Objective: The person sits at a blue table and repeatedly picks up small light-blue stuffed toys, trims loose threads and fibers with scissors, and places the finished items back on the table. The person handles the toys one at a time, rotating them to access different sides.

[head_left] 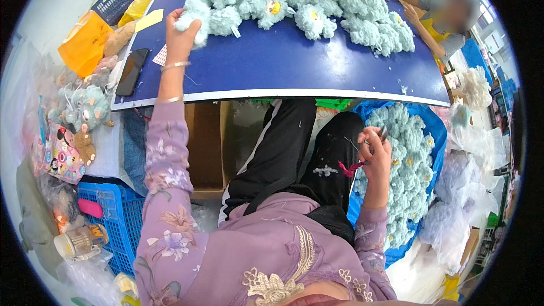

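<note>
On the blue desk (pixel 255 76), head view: one heap of fluffy pale blue-green plush toys (pixel 294 0), several with yellow patches, across the far side; one plush toy (pixel 195 16) of the same colour at the heap's left end, pinched between thumb and fingers of my left hand (pixel 181 31); one dark phone (pixel 132 72), lying by the left edge; one yellow slip (pixel 149 20), beyond the phone.

Off the desk: my right hand (pixel 375 146), raised beside my right knee, fingers curled round a small dark tool (pixel 383 132), its kind too small to tell; a magenta cord (pixel 349 168) by that wrist; one open blue sack (pixel 438 127) to the right, filled with more plush; one blue crate (pixel 129 215), left; one co-worker (pixel 442 31) in a yellow apron, far right, hands near the heap.
</note>
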Tool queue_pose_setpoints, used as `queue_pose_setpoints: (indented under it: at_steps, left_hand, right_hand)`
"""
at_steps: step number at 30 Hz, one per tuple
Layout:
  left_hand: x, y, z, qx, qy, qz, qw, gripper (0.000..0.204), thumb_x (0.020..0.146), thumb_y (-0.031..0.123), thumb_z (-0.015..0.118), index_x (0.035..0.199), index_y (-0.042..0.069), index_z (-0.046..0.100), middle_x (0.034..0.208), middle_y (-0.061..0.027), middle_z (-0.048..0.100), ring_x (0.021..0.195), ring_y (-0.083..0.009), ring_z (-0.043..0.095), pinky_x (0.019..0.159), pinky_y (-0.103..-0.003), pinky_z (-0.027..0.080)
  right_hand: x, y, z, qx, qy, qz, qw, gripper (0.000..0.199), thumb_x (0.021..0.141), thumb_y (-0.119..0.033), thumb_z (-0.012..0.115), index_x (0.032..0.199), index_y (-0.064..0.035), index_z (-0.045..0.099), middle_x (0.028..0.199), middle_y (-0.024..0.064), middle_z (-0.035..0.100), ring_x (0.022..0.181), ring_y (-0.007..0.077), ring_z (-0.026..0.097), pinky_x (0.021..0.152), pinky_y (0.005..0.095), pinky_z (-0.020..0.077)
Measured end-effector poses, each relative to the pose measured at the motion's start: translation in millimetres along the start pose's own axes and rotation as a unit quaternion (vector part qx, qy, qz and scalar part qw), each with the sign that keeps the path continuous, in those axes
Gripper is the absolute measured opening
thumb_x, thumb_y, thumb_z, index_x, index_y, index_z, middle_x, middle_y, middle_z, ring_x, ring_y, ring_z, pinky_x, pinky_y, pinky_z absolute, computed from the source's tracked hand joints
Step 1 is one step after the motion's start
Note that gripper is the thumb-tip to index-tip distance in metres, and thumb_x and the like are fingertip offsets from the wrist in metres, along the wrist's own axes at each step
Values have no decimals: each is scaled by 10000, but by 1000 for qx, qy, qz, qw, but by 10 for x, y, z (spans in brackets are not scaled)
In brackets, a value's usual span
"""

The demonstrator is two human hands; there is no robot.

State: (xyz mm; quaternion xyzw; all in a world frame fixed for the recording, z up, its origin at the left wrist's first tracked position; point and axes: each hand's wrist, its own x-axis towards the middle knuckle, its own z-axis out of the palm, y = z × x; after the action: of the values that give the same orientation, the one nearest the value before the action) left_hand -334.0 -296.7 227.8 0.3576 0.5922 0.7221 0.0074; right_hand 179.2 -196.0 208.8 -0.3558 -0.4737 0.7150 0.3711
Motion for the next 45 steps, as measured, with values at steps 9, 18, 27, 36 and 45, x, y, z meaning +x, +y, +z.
queue_pose_setpoints:
  at_steps: [9, 18, 27, 36, 45]
  left_hand:
    - [-1532, 485, 1263, -593, -133, -309, 731, 412, 886, 275, 532, 1238, 61, 544, 1185, -106, 622, 1134, -249, 577, 963, -422, 462]
    - [-1973, 1093, 2034, -40, -274, 61, 959, 778, 730, 160, 728, 1395, 39, 341, 1369, -190, 405, 1231, -336, 428, 1033, -436, 365]
    - [-1960, 1366, 2060, -93, -371, 52, 923, 876, 766, 241, 719, 1461, -5, 247, 1412, -230, 363, 1284, -320, 398, 1040, -389, 361]
    - [-2020, 1169, 2192, -182, -318, -140, 920, 552, 786, 219, 776, 1169, -50, 483, 1080, -118, 602, 977, -152, 585, 845, -295, 485]
    - [-2102, 1126, 2239, -67, -336, -118, 932, 499, 800, 182, 737, 1181, -23, 490, 1119, -105, 548, 1021, -183, 549, 891, -324, 458]
  right_hand:
    - [80, -146, 751, -110, -81, -94, 986, 114, 934, -131, 584, 999, -38, 598, 859, 16, 672, 526, 1, 438, 452, 157, 346]
    - [19, -322, 672, -68, -34, -102, 992, 524, 870, -255, 664, 1283, -11, 453, 1082, 61, 594, 688, 29, 503, 493, 173, 379]
    - [126, -262, 316, 104, -52, -80, 990, 476, 866, -245, 611, 1243, 28, 509, 1107, 133, 621, 952, 216, 645, 777, 352, 546]
    - [86, -235, 89, -10, -65, 65, 996, 405, 867, -292, 688, 1134, -5, 582, 885, 51, 626, 640, 116, 558, 529, 269, 458]
    - [49, 34, 200, -179, -1, 36, 983, 342, 797, -322, 690, 835, 13, 636, 604, 32, 570, 470, 114, 521, 439, 271, 413]
